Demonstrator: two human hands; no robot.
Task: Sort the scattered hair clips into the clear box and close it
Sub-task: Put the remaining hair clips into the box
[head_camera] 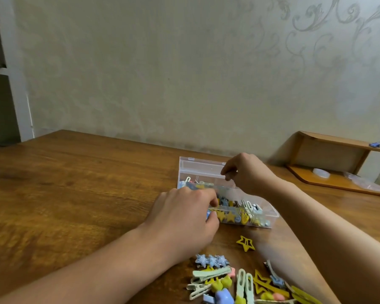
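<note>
So my left hand (184, 218) is down at the near left corner of the clear box (270, 212), fingers curled in against the front wall. There's a bit of blue poking out under the fingertips, so it looks like I'm pinching a small blue clip (208, 215) there, though most of it is hidden by the hand. My right hand (248, 174) is further out, past the left one, up at the back of the box with thumb and fingers pinched together on the edge of the lid (202, 164). The lid stands open, tilted up behind the box.

The box sits on the wooden bench (75, 183) right between both hands and already has a bunch of clips in it. I can make out yellow star clips (226, 216) pressed against the front wall just right of my left hand, and some pale green ones (247, 205) above them.

Closer to me than either hand, between my forearms, is the rest of the pile (239, 284): a row of blue stars (212, 260), pale green clips, yellow and pink bits, all jumbled and touching. One open yellow star clip (246, 242) lies on its own between the pile and the box, just inside my right forearm.

Way off to the right of my right hand there's a small wooden shelf (338, 165) against the wall with a blue binder clip (375, 144) on top.
</note>
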